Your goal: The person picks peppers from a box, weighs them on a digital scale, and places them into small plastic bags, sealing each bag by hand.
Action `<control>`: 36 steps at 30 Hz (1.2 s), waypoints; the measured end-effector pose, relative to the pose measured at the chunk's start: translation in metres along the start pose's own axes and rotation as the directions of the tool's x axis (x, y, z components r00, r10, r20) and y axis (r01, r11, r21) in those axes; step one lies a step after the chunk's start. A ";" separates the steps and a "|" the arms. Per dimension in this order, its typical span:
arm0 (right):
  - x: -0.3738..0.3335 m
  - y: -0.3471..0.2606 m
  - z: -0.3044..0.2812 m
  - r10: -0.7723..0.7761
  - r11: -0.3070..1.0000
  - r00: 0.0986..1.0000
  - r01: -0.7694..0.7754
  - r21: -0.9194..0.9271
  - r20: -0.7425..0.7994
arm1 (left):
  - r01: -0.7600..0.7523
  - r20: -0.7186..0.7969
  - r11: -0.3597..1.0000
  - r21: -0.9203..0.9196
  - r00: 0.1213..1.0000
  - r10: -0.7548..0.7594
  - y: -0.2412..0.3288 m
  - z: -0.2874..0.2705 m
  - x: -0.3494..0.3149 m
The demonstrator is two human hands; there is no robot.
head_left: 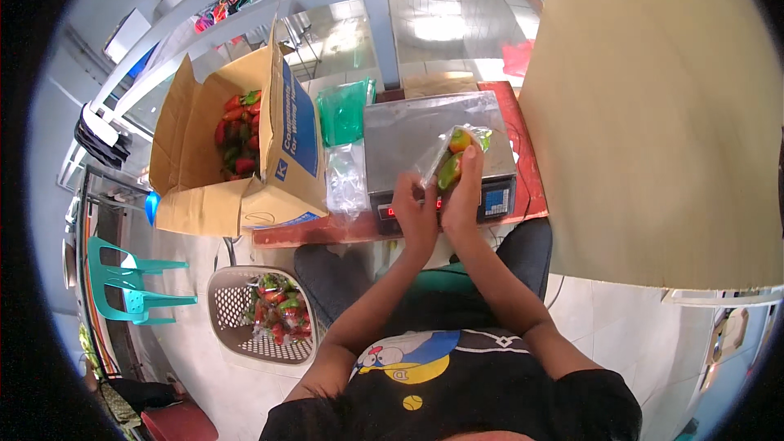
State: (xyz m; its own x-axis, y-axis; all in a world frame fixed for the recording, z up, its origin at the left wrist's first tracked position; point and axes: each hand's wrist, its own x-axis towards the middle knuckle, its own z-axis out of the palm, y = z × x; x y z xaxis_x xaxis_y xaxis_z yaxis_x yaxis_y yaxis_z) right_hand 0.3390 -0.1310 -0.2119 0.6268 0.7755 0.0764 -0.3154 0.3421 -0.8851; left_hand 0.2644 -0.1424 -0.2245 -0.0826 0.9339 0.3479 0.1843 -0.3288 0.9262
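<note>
Above the front of a digital weighing scale (400, 126), a clear plastic bag (439, 153) holds green and orange-red peppers (452, 170). My right hand (463, 196) is wrapped along the bag's right side, with the thumb pointing up against the peppers. My left hand (416, 206) is closed at the bag's lower left side; its fingertips are partly hidden. Both hands cover part of the scale's lit red display. To the left, an open cardboard box (181, 155) contains many loose red and green peppers (237, 132).
Green plastic bags (341, 113) and clear plastic bags (349, 180) lie between box and scale on the red table (529, 147). A basket (224, 333) of bagged peppers stands on the floor. A wooden panel (653, 114) rises at right, and a green chair (122, 284) stands far left.
</note>
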 end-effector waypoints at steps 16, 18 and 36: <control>0.043 0.044 -0.009 -0.054 0.879 0.986 0.122 -0.461 0.159 | 0.071 0.063 0.993 -0.096 0.996 -0.065 -0.031 0.015 0.061; 0.040 -0.003 -0.007 0.002 0.739 0.948 0.212 -0.640 0.317 | -0.012 0.066 1.000 -0.008 0.998 0.013 -0.025 0.010 0.079; 0.081 -0.169 0.036 -0.385 0.098 0.404 0.912 -0.398 0.830 | -0.193 0.522 0.981 0.005 0.838 0.162 0.101 -0.054 0.170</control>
State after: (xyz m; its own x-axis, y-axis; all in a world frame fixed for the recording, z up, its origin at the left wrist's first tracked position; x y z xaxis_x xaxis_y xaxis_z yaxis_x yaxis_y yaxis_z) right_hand 0.4175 -0.1074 -0.0396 -0.2168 0.6219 0.7525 0.8244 0.5294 -0.2001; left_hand 0.2159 -0.0250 -0.0639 0.4717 0.8022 0.3660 0.2015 -0.5022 0.8409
